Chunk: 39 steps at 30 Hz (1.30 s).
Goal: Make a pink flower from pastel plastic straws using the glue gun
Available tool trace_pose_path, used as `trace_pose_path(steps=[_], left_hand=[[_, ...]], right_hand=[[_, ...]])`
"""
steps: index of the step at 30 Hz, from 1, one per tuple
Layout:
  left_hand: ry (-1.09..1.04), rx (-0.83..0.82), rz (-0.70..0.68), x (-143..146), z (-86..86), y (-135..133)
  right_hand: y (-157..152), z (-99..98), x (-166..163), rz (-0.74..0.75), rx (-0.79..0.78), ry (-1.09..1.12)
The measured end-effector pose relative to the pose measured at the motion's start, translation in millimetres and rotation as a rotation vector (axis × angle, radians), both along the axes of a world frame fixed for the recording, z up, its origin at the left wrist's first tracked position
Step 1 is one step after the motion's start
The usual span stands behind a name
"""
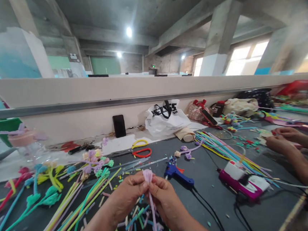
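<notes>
Between my two hands, above the dark tabletop, is a lilac pipe cleaner (152,205) with a looped, bunched top and a stem hanging down. My left hand (127,193) pinches the bunched top from the left. From the other side, my right hand (164,193) closes its fingers on the same piece. Below them lie many cut pipe cleaner bits (136,219) in several colours. A blue glue gun (179,174) rests just right of my right hand. Scissors with red and yellow handles (141,150) lie beyond my hands.
Long pipe cleaners (62,209) and finished flowers (92,162) spread at left. A magenta power strip (243,183) with black cables sits at right, near a co-worker's hands (282,140). Behind stand a phone (119,125), a white bag (166,119) and a partition (87,89).
</notes>
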<state>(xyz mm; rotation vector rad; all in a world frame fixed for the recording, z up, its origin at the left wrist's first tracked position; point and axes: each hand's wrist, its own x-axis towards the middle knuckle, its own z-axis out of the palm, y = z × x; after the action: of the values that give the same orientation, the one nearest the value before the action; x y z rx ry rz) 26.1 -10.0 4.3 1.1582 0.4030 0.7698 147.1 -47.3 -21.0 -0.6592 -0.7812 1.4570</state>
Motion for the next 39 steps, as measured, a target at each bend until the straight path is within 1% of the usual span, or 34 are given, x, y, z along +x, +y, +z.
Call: trace_pose_path(steps=[2,6,8,11,13,15,17,18,19,23,24,26,30,33,39], left_hand=[[-0.028,-0.049,0.029,4,2.5,-4],[-0.044,-0.138,0.151,14,12.0,-14],[-0.042,-0.183,0.192,16,17.0,-15],[-0.068,-0.232,0.226,9,27.6,-10],[-0.068,-0.256,0.214,1,37.3,-6],[-0.051,-0.261,0.146,-8,45.9,-6],[-0.014,-0.264,0.074,-13,48.6,-12],[0.015,-0.269,0.049,-14,46.8,-16],[0.049,-0.27,0.03,-15,43.0,-22],[0.191,-0.226,-0.012,-16,17.3,-43],[0.213,-0.227,-0.028,-17,11.5,-46],[0.247,-0.257,-0.059,-21,3.4,-50],[0.26,-0.364,-0.108,-34,-0.2,-50],[0.225,-0.447,-0.133,-44,-1.2,-47],[0.171,-0.495,-0.149,-50,-11.8,-50]], right_hand=[[2,-4.5,0,-0.015,0.003,-0.03],[6,-12.1,1,-0.051,0.004,-0.075],[7,-10.7,2,-0.054,0.007,-0.079],[4,-1.8,3,-0.049,0.027,-0.103],[1,5.3,6,-0.098,0.055,-0.115],[-1,10.5,9,-0.17,0.081,-0.11],[-3,12.9,12,-0.207,0.104,-0.107],[-4,13.2,13,-0.187,0.119,-0.107],[-5,13.1,13,-0.135,0.135,-0.11],[-10,12.3,13,0.207,0.155,-0.157],[-11,12.3,13,0.266,0.147,-0.184],[-12,12.6,13,0.333,0.124,-0.248],[-10,12.9,12,0.39,0.076,-0.349],[-8,11.2,11,0.376,0.058,-0.405],[-8,7.7,6,0.4,0.055,-0.456]])
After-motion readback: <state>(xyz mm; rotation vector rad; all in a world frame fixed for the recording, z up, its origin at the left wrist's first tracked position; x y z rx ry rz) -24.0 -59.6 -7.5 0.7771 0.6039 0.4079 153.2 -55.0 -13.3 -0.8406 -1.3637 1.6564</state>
